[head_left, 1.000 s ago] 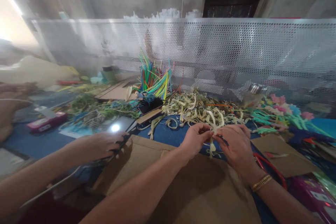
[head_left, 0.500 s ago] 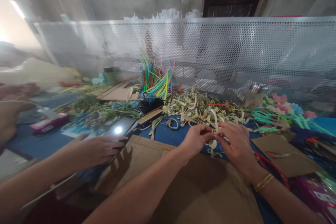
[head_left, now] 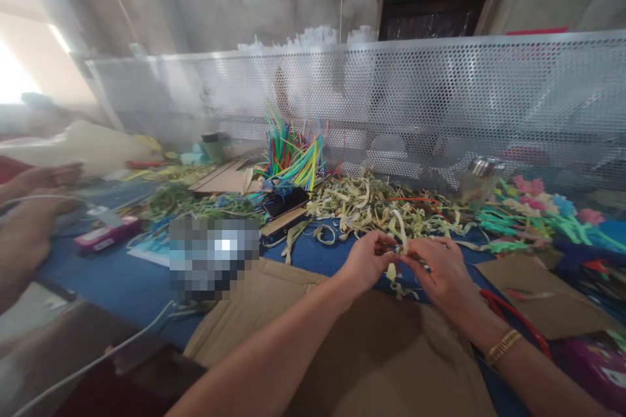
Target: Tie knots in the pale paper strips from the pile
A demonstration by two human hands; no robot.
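My left hand [head_left: 366,262] and my right hand [head_left: 437,267] meet over the far edge of a brown cardboard sheet [head_left: 342,345]. Between their fingertips they pinch a pale strip [head_left: 400,229], which curls upward. Both hands are closed on it, and a gold bracelet [head_left: 503,346] circles my right wrist. Pale green strip ends dangle just below the fingers. Behind the hands lies a loose heap of similar pale strips [head_left: 357,201] on the blue table cover [head_left: 320,254].
Colourful pipe cleaners [head_left: 293,150] stand before a perforated metal screen [head_left: 411,91]. Foam-like flowers [head_left: 548,199] lie right. A black phone [head_left: 286,202], a purple box [head_left: 107,233], a white cable [head_left: 98,358] and another person's hands [head_left: 36,202] are left; one area is pixelated.
The other person's arm and hand that reached across the left side toward the bright screen are gone. The view has shifted slightly. My hands keep their pinch on the strip.
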